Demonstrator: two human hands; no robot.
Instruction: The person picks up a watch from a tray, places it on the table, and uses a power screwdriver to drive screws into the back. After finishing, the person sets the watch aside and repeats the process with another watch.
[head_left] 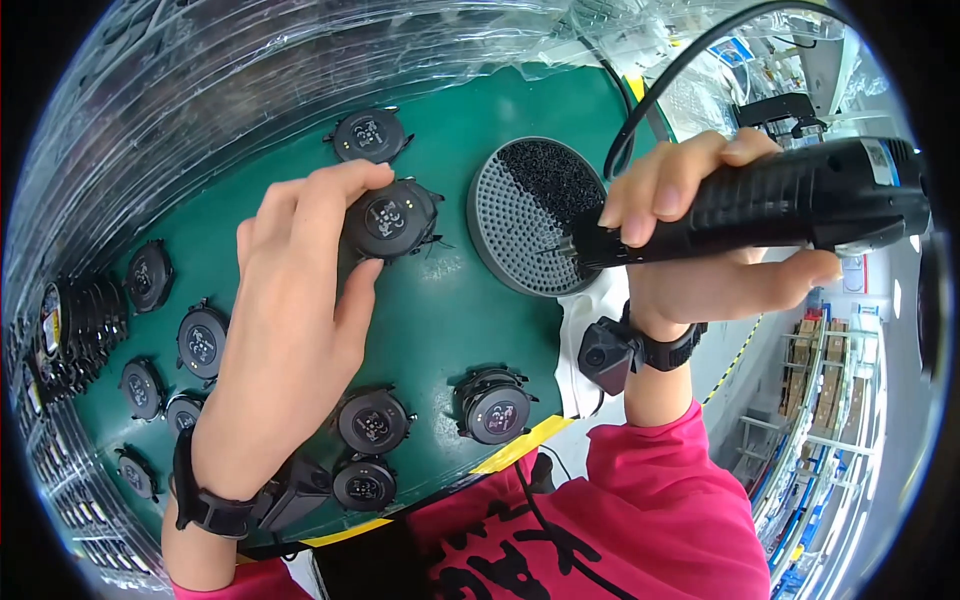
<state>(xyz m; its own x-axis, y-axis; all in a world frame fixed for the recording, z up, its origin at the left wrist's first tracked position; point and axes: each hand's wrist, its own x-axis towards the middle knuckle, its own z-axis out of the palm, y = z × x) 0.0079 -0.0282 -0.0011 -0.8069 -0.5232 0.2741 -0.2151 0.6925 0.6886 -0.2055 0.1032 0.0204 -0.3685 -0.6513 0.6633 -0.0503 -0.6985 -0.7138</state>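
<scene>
My left hand (295,260) grips a round black watch case (390,220) by its edge, between thumb and fingers, its back facing up over the green mat. In my right hand (690,225) is a black electric screwdriver (800,195), held nearly level with its tip pointing left. That tip is at a round grey screw tray (500,230), whose surface is full of small holes. Tiny black screws (550,175) are heaped on the tray's far right part. Whether the tip carries a screw is too small to tell. Another watch case (370,134) lies just beyond the held one.
More watch cases (373,420) lie around the green mat (440,320), some stacked, like the pair (495,408) near the front edge. A dense row of them (80,330) stands at the left. Clear plastic sheeting (250,90) borders the far side. A black cable (680,65) arches at upper right.
</scene>
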